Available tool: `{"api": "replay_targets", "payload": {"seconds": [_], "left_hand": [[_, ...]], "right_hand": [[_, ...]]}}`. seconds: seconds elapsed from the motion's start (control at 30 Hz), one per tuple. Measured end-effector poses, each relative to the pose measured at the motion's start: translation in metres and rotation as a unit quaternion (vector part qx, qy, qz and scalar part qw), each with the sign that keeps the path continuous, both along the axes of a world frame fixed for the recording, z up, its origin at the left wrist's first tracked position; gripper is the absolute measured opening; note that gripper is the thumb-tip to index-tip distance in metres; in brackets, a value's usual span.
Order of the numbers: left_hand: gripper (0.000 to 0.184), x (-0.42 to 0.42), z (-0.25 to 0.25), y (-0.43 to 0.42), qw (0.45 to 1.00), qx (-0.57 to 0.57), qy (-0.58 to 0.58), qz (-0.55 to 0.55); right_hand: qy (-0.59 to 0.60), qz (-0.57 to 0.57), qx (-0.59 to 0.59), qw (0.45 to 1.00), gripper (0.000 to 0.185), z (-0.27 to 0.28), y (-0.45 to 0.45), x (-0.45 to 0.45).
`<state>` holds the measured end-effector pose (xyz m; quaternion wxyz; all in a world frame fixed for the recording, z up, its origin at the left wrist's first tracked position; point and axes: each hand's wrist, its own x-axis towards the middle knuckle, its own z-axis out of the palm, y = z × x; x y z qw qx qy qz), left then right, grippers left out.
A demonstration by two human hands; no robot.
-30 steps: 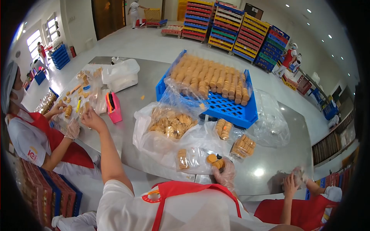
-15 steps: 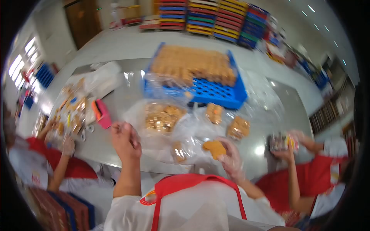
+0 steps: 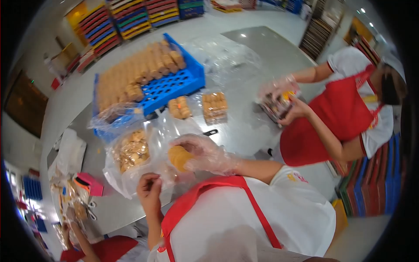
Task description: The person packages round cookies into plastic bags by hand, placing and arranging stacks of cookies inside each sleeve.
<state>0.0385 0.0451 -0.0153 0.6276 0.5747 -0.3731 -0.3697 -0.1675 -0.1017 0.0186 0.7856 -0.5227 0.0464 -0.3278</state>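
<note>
Right hand (image 3: 205, 153), gloved, holding round golden cookies (image 3: 179, 158)

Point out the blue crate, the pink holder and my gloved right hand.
Blue crate (image 3: 196, 82), head view, front wall near its right corner.
Pink holder (image 3: 97, 188), head view, pink side.
Gloved right hand (image 3: 206, 155), head view, middle of the hand.

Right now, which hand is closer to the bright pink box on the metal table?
Left: the bare left hand is right of the pink box; the gloved right hand, holding tan cookies, is farther right.
</note>
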Motion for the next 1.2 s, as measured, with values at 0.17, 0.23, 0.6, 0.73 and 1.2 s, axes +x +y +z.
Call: {"api": "replay_targets", "payload": {"seconds": [0.17,0.23,0.6,0.73,1.2], "left_hand": [[0.020,0.035,0.000,0.017,0.986,-0.034,-0.055,0.154],[0.024,0.058,-0.001,0.028,0.975,-0.084,-0.081,0.188],[0.020,0.076,-0.046,0.074,0.946,0.010,-0.180,0.269],[0.022,0.069,-0.036,0.075,0.933,0.060,-0.220,0.279],[0.010,0.077,-0.052,0.055,0.954,-0.025,-0.095,0.283]], "right_hand": [[0.023,-0.032,-0.052,0.998,0.058,-0.001,0.001,-0.015],[0.035,-0.032,-0.067,0.997,0.060,-0.005,0.003,-0.013],[0.046,-0.088,-0.029,0.995,0.061,-0.021,0.013,-0.028],[0.104,-0.142,0.013,0.984,0.073,-0.010,0.016,-0.039],[0.145,-0.213,-0.016,0.966,0.072,-0.017,0.021,-0.054]]}}
